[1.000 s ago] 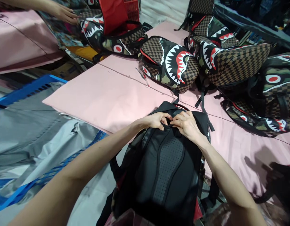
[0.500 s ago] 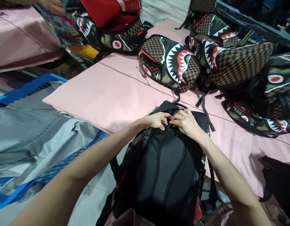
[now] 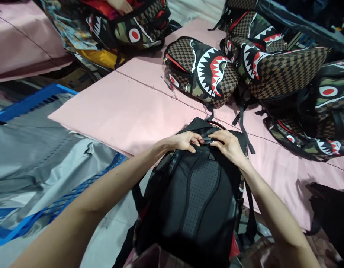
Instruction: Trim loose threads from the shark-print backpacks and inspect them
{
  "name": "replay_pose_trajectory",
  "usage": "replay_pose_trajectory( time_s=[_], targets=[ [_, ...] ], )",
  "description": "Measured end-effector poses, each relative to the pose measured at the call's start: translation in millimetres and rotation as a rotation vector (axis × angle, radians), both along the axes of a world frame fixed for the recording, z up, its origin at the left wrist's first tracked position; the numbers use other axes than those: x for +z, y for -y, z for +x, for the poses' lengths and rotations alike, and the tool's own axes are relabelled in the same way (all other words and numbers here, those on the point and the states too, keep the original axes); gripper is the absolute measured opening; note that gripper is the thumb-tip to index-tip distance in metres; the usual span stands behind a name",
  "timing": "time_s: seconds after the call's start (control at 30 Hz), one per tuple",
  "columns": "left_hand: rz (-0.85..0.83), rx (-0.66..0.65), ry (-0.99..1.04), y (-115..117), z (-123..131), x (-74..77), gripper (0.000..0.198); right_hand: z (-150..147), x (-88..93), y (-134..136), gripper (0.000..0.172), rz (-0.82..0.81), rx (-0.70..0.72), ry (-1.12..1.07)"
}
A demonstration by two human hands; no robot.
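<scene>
A black backpack (image 3: 196,197) lies back-panel up at the near edge of the pink table (image 3: 127,108), its mesh padding facing me. My left hand (image 3: 185,141) and my right hand (image 3: 227,146) meet at its top end. Both are closed in a pinch on the black top handle strap (image 3: 207,140) between them.
Several shark-mouth checkered backpacks (image 3: 205,72) are piled across the far and right side of the table. Another person's hand (image 3: 120,5) rests in an open backpack (image 3: 127,28) at the top. A blue crate (image 3: 35,102) lined with grey plastic stands to the left.
My hands stay on the backpack's top but have spread slightly apart along the strap. The other person's red-lined backpack has been lowered and their hand moved into it.
</scene>
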State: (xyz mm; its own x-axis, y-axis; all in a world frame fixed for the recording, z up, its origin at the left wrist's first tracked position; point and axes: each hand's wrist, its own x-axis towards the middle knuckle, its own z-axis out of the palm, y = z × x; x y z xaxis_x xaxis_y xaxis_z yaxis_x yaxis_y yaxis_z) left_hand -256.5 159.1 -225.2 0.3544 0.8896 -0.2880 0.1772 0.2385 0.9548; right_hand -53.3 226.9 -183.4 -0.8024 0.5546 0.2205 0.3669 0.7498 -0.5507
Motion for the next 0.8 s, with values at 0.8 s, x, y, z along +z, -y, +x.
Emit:
replay_pose_trajectory(
  time_s=[0.8],
  targets=[
    [0.194,0.093,-0.169,-2,2,0.7,0.016,-17,-28.8,42,0.035,-0.131,-0.291,-0.034]
  ],
)
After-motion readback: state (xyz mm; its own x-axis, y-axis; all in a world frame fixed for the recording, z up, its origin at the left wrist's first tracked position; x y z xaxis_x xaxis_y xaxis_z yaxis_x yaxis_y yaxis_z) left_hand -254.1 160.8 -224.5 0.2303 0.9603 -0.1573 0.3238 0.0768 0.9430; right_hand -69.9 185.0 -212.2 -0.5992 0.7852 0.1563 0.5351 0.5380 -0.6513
